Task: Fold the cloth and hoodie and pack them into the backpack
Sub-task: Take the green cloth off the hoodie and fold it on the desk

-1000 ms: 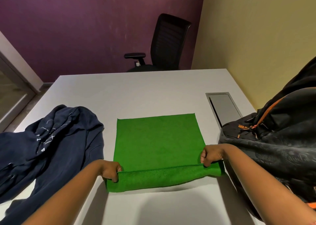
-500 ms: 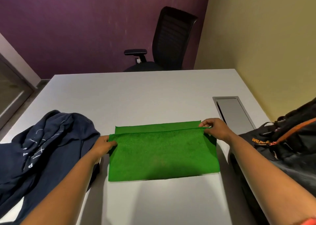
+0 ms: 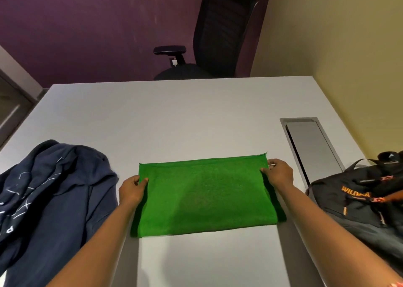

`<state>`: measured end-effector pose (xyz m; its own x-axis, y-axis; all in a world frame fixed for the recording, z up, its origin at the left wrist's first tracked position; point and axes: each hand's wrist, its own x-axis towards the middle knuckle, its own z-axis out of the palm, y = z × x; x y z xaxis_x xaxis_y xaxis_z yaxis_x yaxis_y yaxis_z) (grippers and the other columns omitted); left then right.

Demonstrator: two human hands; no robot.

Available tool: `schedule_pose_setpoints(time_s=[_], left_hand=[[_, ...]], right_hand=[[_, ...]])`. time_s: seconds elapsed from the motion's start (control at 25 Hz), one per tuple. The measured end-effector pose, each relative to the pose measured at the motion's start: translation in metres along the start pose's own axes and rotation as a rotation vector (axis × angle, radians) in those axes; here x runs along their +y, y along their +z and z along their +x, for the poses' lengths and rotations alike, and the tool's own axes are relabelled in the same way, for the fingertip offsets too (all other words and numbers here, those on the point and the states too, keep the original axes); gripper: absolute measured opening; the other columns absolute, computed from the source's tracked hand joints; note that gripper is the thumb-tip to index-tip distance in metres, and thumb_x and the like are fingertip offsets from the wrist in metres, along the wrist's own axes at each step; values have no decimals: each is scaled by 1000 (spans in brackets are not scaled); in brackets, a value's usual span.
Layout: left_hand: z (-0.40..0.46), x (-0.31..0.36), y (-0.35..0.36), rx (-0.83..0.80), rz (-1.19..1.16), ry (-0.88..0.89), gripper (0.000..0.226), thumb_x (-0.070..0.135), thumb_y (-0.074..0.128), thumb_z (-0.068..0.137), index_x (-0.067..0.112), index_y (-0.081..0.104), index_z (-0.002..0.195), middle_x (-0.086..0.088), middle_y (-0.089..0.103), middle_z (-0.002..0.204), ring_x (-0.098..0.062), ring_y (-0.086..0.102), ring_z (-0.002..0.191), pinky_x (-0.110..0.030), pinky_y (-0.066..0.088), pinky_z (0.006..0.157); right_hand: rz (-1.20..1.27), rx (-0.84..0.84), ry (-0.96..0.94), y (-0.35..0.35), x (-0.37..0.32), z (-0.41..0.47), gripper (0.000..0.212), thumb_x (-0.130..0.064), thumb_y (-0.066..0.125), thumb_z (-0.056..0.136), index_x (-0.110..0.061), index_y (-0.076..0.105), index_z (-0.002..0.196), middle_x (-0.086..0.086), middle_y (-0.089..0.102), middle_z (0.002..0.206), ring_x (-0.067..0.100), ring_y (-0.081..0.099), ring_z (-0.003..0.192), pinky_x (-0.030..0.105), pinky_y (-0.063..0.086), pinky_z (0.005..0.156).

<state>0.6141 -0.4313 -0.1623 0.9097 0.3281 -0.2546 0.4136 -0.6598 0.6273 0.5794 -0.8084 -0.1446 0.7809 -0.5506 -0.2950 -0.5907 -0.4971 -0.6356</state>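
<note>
1. Hoodie (image 3: 50,199) — navy, unfolded and rumpled — lies at the desk's (image 3: 174,116) left edge, just beside the left forearm, not yet dealt with.
2. Left hand (image 3: 132,189) pinches the far-left corner of the green cloth (image 3: 202,195), thumb on top, fingers curled at the edge.
3. Cloth lies flat in the middle of the desk, folded double, its long axis running left to right between the two grips; the folded edge is nearest the person (the loose edges lie on the far side).
4. Right hand (image 3: 279,173) pinches the far-right corner in the same way, so each hand holds one short end — a second fold would likely bring one end across to the other.
5. Backpack (image 3: 359,201) sits at the right edge, nearer the right hand.
</note>
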Motion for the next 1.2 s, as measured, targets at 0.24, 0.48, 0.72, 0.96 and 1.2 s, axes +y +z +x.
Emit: schedule_pose_setpoints(time_s=[0.24,0.48,0.72,0.96,1.2], left_hand=[[-9,7,7,194,-115,100,22,15,53,94,-4,63,99,-26,66,96,-40,58,89,-32,33,68],[1,12,15,223,-120,85,24,18,52,95,-2,61,104,-26,65,100,-41,58,93,-40,42,77],[-43,21,40,173,354,574,55,33,37,91,7,40,139,-14,48,139,-32,38,130,-50,23,107],[-65,0,77,-137,590,728,73,64,-3,89,23,8,148,5,3,156,-18,3,145,-48,-16,110],[-75,-16,57,-130,593,571,83,73,-9,79,28,-2,148,6,-12,155,-14,-13,144,-49,-24,107]], right_hand=[[184,230,-18,2,-5,1,21,-14,65,86,-1,68,103,16,70,95,26,59,87,26,38,76],[175,230,35,7,-3,8,18,-11,60,89,-3,64,104,13,66,91,33,60,99,26,36,73],[-166,159,-512,50,5,-44,52,-39,37,91,-3,53,126,15,56,130,32,45,127,43,30,107],[-566,-23,-615,75,33,-60,81,-68,3,89,-13,23,146,4,17,153,21,14,141,43,-7,111],[-482,-28,-579,58,41,-53,86,-71,-2,83,-16,13,148,2,9,154,19,8,144,39,-6,114]])
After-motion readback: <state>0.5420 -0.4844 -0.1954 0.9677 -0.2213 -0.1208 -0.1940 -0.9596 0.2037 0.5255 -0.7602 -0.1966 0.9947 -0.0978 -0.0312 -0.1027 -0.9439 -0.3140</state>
